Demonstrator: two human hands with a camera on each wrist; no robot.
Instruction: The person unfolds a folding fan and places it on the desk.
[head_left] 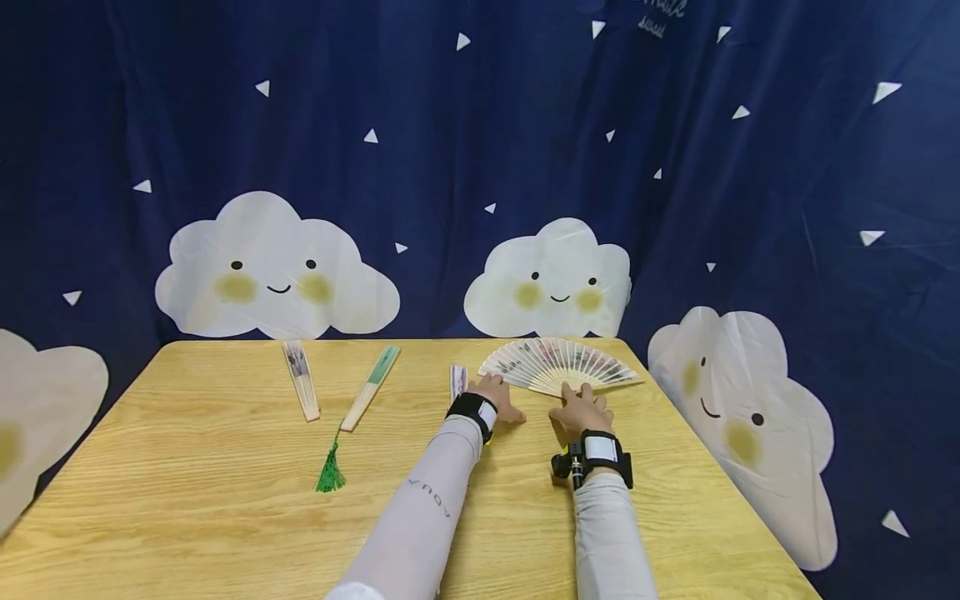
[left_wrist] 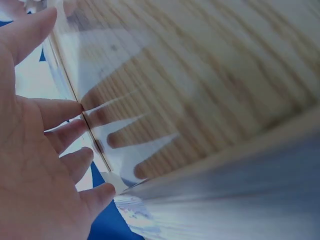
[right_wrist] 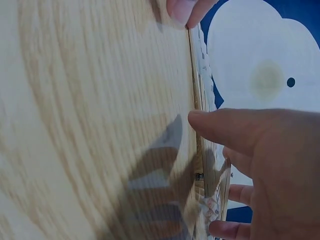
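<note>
The open fan (head_left: 551, 362) lay spread near the far right corner of the bench (head_left: 225, 517), its narrow end toward the person. The right hand (head_left: 585, 408) was at the fan's near edge, fingers apart and reaching over it. The head view hid that hand's palm side; the right wrist view showed the thumb (right_wrist: 215, 122) outstretched, apart from the other fingers, with the fan's ribs (right_wrist: 212, 165) seen nearly edge-on beside them and a small dark fitting (right_wrist: 199, 176) low on the ribs.

The left hand (head_left: 495, 396) was between the open fan and a folded fan (head_left: 458, 382), just beside the latter. From above, its fingers were partly hidden; the left wrist view showed them fanned apart, holding nothing. Whether the little finger touched the folded fan, I could not tell.

Only the head view took in the bench's left part, where a grey-patterned fan (head_left: 301, 379) and a green fan (head_left: 370, 387) lay folded, the latter with a green tassel (head_left: 331, 471).
</note>
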